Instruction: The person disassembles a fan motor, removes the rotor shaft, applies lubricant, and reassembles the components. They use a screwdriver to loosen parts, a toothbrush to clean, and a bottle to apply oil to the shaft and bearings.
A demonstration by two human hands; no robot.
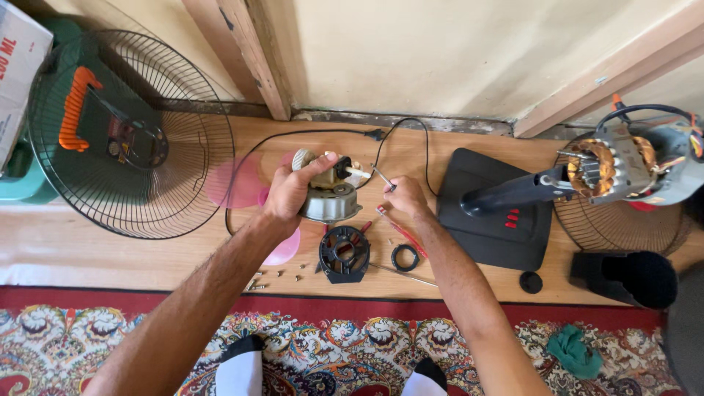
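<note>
Fan motor [330, 194] already out and gripped in left hand [287, 192], right hand [405, 196] closed on screwdriver [383, 177], black cover [344, 254], ring [405, 257], screws [273, 277] off on floor, reassembly undone

Wooden floor [110, 249] carries fan guard [132, 132], screws [275, 277], fan base [499, 213].

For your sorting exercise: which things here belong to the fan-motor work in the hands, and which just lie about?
In use:
left hand gripping the silver metal fan motor
right hand holding a thin screwdriver
black round plastic motor cover
small loose screws

Lying about:
round wire fan guard
black flat fan base
green crumpled cloth
black rubber ring
</note>
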